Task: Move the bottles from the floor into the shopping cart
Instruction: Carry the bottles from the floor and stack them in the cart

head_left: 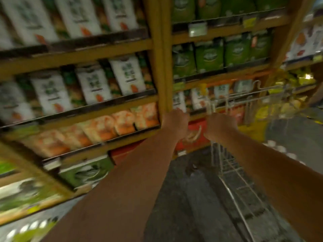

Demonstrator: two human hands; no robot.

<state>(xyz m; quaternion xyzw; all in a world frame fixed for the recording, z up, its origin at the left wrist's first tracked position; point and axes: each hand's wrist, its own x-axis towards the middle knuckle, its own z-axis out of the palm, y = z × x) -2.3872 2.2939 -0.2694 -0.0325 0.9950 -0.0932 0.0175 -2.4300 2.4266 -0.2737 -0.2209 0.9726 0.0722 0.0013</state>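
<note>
The view is blurred by motion. Both my arms reach forward. My right hand (221, 124) is closed over the near corner of the wire shopping cart (232, 168), which stands at the right. My left hand (175, 119) is a fist just left of that corner, in front of the wooden shelf post, with nothing visible in it. Yellow bottles (279, 109) show through the cart's far wires. More bottles with white caps (281, 149) stand on the floor right of the cart, and another row of white caps (26, 227) sits at the bottom left.
Wooden shelves (104, 100) full of white, green and orange packs fill the left and centre, close ahead. A red box (194, 131) sits low behind my hands. Grey floor (183, 198) lies between my arms.
</note>
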